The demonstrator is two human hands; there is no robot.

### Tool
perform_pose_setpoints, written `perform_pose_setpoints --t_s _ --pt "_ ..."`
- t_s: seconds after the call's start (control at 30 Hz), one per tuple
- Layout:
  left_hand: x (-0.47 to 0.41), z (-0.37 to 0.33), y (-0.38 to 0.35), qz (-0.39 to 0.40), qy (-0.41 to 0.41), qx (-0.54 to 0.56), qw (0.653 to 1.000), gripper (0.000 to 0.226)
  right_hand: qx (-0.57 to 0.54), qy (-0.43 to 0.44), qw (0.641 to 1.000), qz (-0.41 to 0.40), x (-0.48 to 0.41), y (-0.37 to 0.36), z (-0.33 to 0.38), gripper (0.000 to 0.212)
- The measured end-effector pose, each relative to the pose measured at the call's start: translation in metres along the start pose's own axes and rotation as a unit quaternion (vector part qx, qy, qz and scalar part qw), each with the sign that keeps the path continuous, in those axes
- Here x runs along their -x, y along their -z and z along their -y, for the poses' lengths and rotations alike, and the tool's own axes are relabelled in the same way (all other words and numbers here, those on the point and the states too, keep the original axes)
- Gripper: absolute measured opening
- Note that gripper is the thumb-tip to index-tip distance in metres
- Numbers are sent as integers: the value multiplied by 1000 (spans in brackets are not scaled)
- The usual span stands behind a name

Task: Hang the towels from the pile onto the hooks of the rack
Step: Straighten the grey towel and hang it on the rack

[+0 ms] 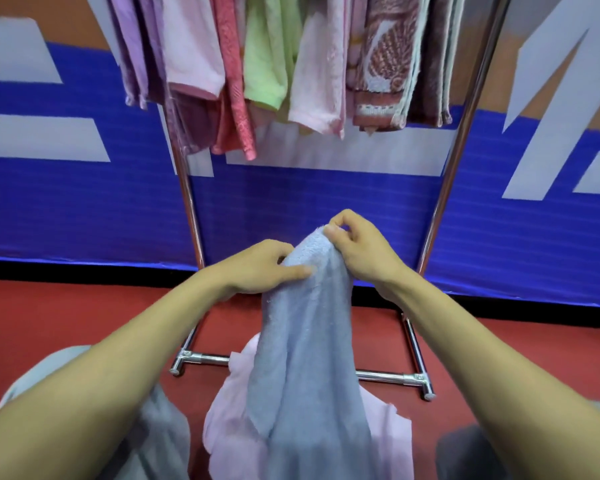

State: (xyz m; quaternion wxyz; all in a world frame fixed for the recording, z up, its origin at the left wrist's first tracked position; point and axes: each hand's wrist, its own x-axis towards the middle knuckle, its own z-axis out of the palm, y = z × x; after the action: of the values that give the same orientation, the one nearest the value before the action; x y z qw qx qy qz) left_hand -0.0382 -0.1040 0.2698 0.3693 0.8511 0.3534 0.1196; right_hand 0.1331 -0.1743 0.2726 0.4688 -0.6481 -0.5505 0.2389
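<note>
A light blue towel (305, 358) hangs down in front of me, bunched at its top. My left hand (260, 266) grips the towel's top left edge. My right hand (359, 247) pinches its top corner a little higher. Under the blue towel lies a pale pink towel (229, 427) from the pile. The chrome rack (459, 143) stands just behind, and several towels hang from its top: purple (132, 53), pink (191, 46), green (267, 53) and a patterned red one (385, 64). The hooks are out of view.
The rack's base bar (388, 375) lies on the red floor (66, 313). A blue and white banner wall (326, 209) stands behind the rack. My grey-clothed knees (160, 434) are at the bottom left and right.
</note>
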Motion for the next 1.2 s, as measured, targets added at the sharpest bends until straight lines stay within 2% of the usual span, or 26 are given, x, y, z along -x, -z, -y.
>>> perform_pose_setpoints --t_s 0.1,0.2,0.27,0.37,0.5,0.6,0.7,0.8,0.93,1.07,1.13,1.2 --pt "7 -1 13 17 -16 41 999 32 -60 -2 998 -12 4 15 4 11" --pt "8 -3 11 -56 -60 34 996 17 -134 -38 990 9 12 25 12 18" --pt "8 -5 7 -100 -78 27 992 8 -150 -88 983 57 17 29 17 29" --pt "9 -10 5 -132 -90 12 987 13 -72 -116 979 149 23 33 20 39" --pt "10 -14 5 -144 -96 -3 985 15 82 -29 981 176 24 32 25 17" --pt "9 -14 2 -146 -100 -14 984 14 102 5 989 106 21 31 23 16" --pt "6 -14 0 -134 -96 -3 986 22 -7 39 999 10 18 30 29 18" --pt "5 -10 -3 -98 -77 23 992 26 -150 43 986 -56 17 31 37 20" --pt "5 -6 -3 -69 -55 36 995 34 -306 -47 939 -149 14 39 36 18" --pt "7 -4 -2 -33 -4 55 998 38 -456 -124 858 -204 8 52 30 17" --pt "7 -1 -3 -16 20 82 996 41 -486 -128 838 -210 6 55 26 26" --pt "7 -3 -3 -18 48 111 993 43 -496 -137 829 -219 7 57 24 23"
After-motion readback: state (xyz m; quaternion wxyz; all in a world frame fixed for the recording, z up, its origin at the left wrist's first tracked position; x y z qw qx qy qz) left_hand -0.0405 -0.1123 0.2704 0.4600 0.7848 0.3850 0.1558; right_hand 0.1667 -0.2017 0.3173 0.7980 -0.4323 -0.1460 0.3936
